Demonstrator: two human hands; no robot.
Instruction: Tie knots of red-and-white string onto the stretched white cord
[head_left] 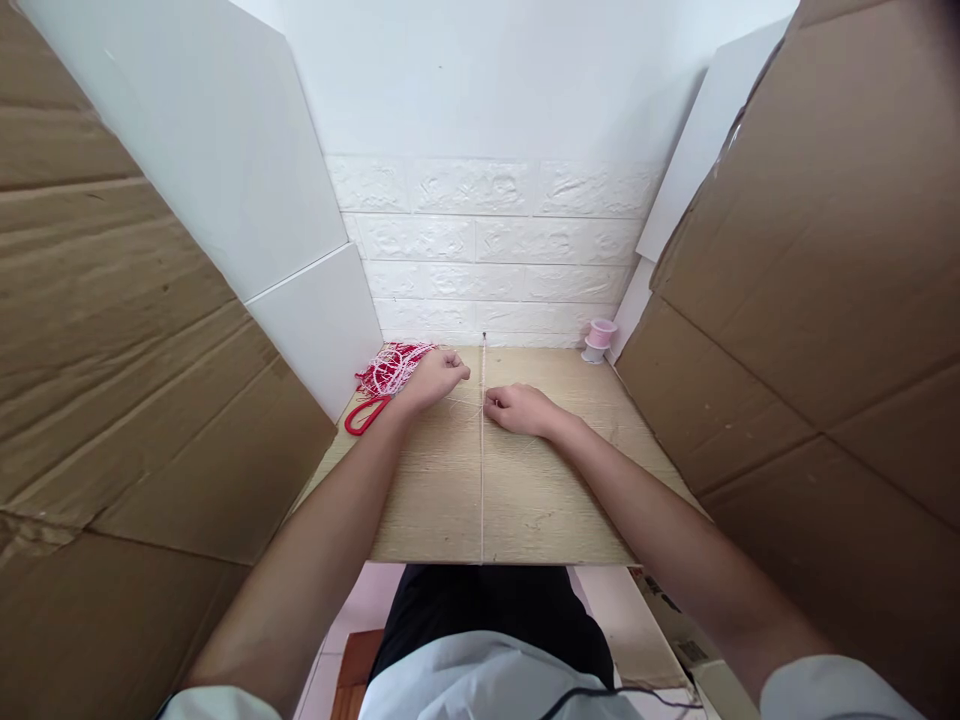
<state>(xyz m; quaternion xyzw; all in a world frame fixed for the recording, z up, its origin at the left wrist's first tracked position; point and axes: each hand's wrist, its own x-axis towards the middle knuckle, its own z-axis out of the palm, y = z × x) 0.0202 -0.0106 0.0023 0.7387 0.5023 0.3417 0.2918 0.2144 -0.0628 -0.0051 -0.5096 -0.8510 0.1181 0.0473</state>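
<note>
A thin pale cord runs straight from a small nail at the back of the board down to its front edge. Its upper stretch looks thicker and knotted. To the left of this cord, my left hand is closed in a pinch, apparently on a fine thread. Fine pale thread stretches sideways from the cord below that hand. My right hand is closed just right of the cord, its fingertips pinched against it where the thread meets it. What lies inside the fingers is too fine to see clearly.
Red-handled scissors lie left of my left wrist, beside a heap of red and white braided cords. Pink and white spools stand at the back right. Cardboard walls flank the wooden board; white brick-patterned wall stands behind.
</note>
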